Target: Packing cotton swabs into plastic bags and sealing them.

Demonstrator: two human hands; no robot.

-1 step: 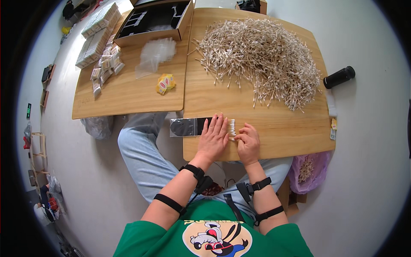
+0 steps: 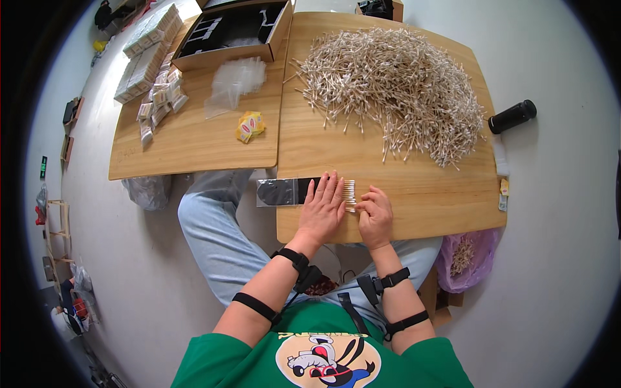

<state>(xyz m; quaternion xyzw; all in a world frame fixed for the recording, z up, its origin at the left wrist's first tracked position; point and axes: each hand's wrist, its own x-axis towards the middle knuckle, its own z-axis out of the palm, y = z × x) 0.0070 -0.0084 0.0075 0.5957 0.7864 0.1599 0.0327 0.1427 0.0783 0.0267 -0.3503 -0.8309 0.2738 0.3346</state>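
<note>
Fingers (image 2: 331,189) of the left hand (image 2: 323,210) lie flat and together on a small clear bag (image 2: 284,191), pressing it to the table (image 2: 414,194). Just right of the bag, the right hand (image 2: 375,215) pinches a row of cotton swabs (image 2: 350,193) at the bag's mouth, its fingers curled shut on them. Beyond the bag spreads a big heap of swabs (image 2: 394,87); far left of the bag sit packed bundles (image 2: 158,107) and a cardboard box (image 2: 233,32).

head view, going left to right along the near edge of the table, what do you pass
clear plastic bag → left hand → row of cotton swabs → right hand → bare wooden table
</note>
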